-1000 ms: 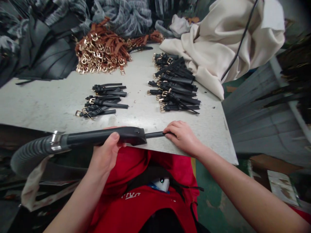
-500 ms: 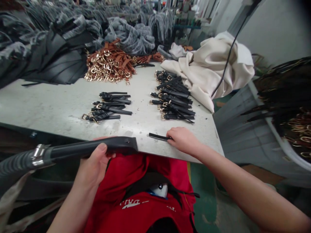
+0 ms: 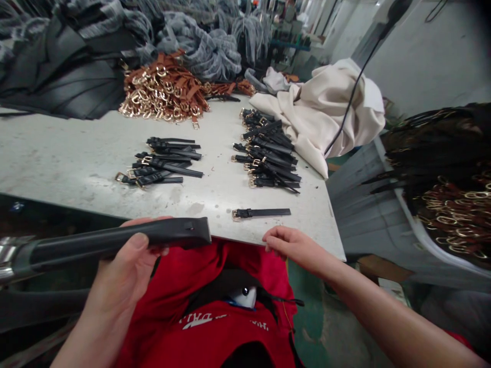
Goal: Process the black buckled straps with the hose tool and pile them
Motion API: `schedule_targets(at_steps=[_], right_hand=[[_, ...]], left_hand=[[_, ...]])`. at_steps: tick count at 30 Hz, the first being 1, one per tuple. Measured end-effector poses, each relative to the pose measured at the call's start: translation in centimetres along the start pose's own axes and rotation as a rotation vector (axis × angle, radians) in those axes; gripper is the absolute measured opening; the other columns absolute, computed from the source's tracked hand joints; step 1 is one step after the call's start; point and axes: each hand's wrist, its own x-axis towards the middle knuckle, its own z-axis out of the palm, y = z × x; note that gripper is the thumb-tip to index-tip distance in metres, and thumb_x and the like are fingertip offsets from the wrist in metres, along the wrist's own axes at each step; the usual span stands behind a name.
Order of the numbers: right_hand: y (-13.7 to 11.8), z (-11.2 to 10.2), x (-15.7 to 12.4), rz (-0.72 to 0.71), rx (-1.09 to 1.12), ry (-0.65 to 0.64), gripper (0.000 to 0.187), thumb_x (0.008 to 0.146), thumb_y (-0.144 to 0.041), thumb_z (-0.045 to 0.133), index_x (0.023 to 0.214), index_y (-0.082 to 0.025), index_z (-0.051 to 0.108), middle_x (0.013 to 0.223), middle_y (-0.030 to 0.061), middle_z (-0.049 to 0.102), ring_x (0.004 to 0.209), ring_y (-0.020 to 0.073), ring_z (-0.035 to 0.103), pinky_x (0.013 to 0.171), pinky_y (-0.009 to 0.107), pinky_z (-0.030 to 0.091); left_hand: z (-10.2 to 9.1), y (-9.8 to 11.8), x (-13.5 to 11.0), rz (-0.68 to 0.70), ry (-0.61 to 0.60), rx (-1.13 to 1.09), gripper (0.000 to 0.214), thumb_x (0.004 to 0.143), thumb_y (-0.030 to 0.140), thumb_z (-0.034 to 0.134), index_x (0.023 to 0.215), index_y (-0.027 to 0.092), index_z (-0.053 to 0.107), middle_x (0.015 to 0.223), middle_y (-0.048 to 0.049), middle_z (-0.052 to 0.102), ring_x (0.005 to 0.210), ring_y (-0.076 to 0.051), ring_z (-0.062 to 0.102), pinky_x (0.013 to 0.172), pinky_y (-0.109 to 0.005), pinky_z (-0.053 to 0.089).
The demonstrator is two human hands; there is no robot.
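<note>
My left hand (image 3: 126, 260) is wrapped round a long black nozzle (image 3: 115, 241) that runs left into a ribbed hose with a metal collar. A single black strap with a gold buckle (image 3: 261, 212) lies flat near the front edge of the grey table (image 3: 69, 158). My right hand (image 3: 293, 245) hovers at the table's edge just below that strap, fingers loosely curled and holding nothing. Two groups of black buckled straps lie further back: a small one (image 3: 163, 161) left of centre and a larger one (image 3: 268, 153) to the right.
A heap of brown straps with gold buckles (image 3: 163, 89) and dark leather sheets (image 3: 65, 76) sit at the back. Cream cloth (image 3: 326, 110) with a black cable (image 3: 353, 99) drapes over the right corner. A rack of buckled straps (image 3: 448, 194) stands at right.
The strap came out of the nozzle and now lies alone on the table. My right hand let go of it and drew back to the edge. The nozzle shifted left and down.
</note>
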Motion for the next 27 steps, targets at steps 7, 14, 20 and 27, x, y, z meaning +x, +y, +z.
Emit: schedule_targets(at_steps=[7,14,20,27], right_hand=[[-0.6,-0.7,5.9,-0.579,-0.672,0.225,0.029,0.083,-0.024,0.065,0.112,-0.019,0.067,0.112,0.0112,0.066,0.105,0.0268,0.058,0.094,0.043,0.043],[0.5,0.1,8.2,-0.56,-0.629,0.187,0.024,0.08,-0.022,0.062,0.103,-0.02,0.068,0.099,0.0075,0.065,0.096,0.0235,0.058,0.089,0.038,0.044],[0.2,0.1,7.7,-0.58,-0.612,0.202,0.024,0.073,-0.013,0.054,0.095,-0.017,0.063,0.096,0.0093,0.063,0.094,0.0234,0.057,0.086,0.036,0.045],[0.6,0.6,7.7,-0.571,-0.642,0.266,0.026,0.076,-0.018,0.055,0.1,-0.018,0.064,0.098,0.0095,0.063,0.095,0.0247,0.056,0.087,0.038,0.044]], left_hand=[[1.4,-0.7,-0.7,-0.04,-0.024,0.034,0.033,0.051,0.035,0.09,0.078,0.021,0.077,0.081,-0.0054,0.078,0.065,-0.019,0.069,0.051,-0.023,0.055],[2.3,-0.5,-0.5,0.007,-0.045,0.076,0.033,0.053,0.034,0.089,0.08,0.019,0.076,0.081,-0.0067,0.078,0.062,-0.018,0.066,0.048,-0.022,0.051],[4.0,-0.8,0.1,0.025,-0.112,0.081,0.032,0.054,0.035,0.089,0.079,0.018,0.076,0.077,-0.0066,0.077,0.057,-0.017,0.064,0.048,-0.024,0.051],[4.3,-1.0,0.1,0.034,-0.085,0.106,0.031,0.053,0.031,0.089,0.077,0.018,0.075,0.075,-0.0062,0.077,0.054,-0.017,0.062,0.046,-0.025,0.049]])
